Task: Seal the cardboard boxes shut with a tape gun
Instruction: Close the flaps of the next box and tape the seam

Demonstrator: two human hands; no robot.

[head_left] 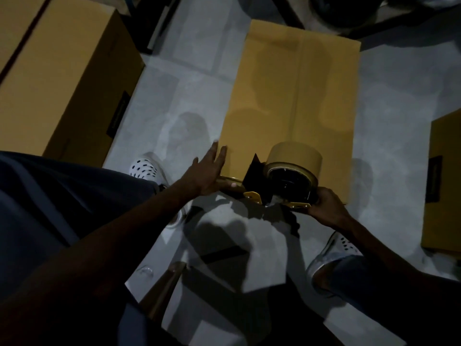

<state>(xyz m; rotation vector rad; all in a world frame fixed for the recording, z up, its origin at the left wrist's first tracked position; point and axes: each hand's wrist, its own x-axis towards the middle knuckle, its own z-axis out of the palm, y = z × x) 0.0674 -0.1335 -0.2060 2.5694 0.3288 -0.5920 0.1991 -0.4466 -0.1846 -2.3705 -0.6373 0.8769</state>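
Start of a tape run, by the look of it: tape gun point(287, 182) sits at the near edge of the centre box point(294, 101), roll up, nose over the lip, roughly in line with the flap seam running away down the lid. Right hand point(326, 208) wrapped round the gun's handle end, firm hold; exact finger placement lost in shadow. Left hand point(207, 171) flat, fingers straight, pressing the near-left corner of the lid, holding nothing. Lid flaps look closed and level, seam faint but visible. To do this well: anchor the tape tail on the near vertical face first, rub it down, then roll over the edge and pull straight along the seam with steady downward pressure so the wiper lays tape without bubbles. Keep the left palm on the flap to stop it lifting or the box sliding on the smooth floor point(189, 78), but clear of the cutter teeth. Centre the tape on the seam; drift means a gap. Cannot tell whether any tape is stuck down yet. Second box point(59, 78) far left and third box point(444, 186) at right edge wait their turn.
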